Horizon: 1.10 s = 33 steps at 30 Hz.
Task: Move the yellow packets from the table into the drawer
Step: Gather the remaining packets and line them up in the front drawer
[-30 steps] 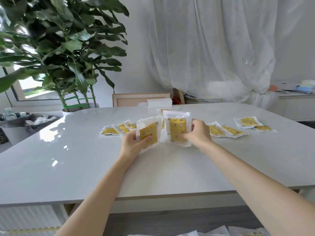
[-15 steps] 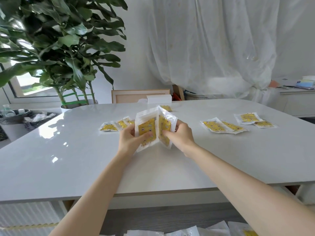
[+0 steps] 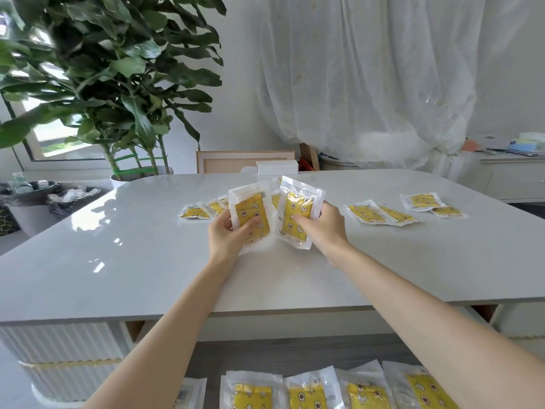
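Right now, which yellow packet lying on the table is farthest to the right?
The far-right packet, lying flat against the near right corner of its neighbour packet. Every other packet on the table sits to its left.

1. No word, brand or number can be read anywhere in the view.
2. The left-hand packet (image 3: 251,212) has a yellow panel printed with small star, moon and flower figures. A short row of dark marks sits near its lower edge, too small to read.
3. The right-hand packet (image 3: 295,208) carries the same printed figures. Any lettering on it is lost in the glare of the clear wrap.
4. Among the bottom packets (image 3: 306,394), one has faint dark marks on its clear top strip, too blurred to make out.
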Motion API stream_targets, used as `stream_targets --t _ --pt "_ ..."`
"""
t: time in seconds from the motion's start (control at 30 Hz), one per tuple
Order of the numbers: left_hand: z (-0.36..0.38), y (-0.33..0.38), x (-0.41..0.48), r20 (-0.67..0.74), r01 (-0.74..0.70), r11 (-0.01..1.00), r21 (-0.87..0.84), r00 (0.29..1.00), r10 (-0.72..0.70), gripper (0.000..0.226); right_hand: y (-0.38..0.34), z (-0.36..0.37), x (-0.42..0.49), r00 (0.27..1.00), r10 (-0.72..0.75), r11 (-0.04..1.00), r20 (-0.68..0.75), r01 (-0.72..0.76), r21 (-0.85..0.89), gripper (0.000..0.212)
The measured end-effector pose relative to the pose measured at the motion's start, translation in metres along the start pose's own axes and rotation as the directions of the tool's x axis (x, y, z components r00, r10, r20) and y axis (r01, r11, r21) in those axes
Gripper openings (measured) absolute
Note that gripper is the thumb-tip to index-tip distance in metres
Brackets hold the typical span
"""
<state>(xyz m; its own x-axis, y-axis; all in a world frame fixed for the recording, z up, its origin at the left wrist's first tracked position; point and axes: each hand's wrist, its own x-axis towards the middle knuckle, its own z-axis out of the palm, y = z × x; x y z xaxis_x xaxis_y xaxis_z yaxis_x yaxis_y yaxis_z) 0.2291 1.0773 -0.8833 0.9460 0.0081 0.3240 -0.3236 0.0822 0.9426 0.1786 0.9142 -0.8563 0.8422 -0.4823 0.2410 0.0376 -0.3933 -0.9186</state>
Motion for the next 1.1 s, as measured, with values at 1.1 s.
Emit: stream_targets --t 1.1 --pt "-0.096 0.024 -0.138 0.568 0.280 0.740 0.612 0.495 -0.657 0.031 0.031 -0.063 -0.110 0.478 0.463 0.877 0.746 -0.124 -0.465 0.028"
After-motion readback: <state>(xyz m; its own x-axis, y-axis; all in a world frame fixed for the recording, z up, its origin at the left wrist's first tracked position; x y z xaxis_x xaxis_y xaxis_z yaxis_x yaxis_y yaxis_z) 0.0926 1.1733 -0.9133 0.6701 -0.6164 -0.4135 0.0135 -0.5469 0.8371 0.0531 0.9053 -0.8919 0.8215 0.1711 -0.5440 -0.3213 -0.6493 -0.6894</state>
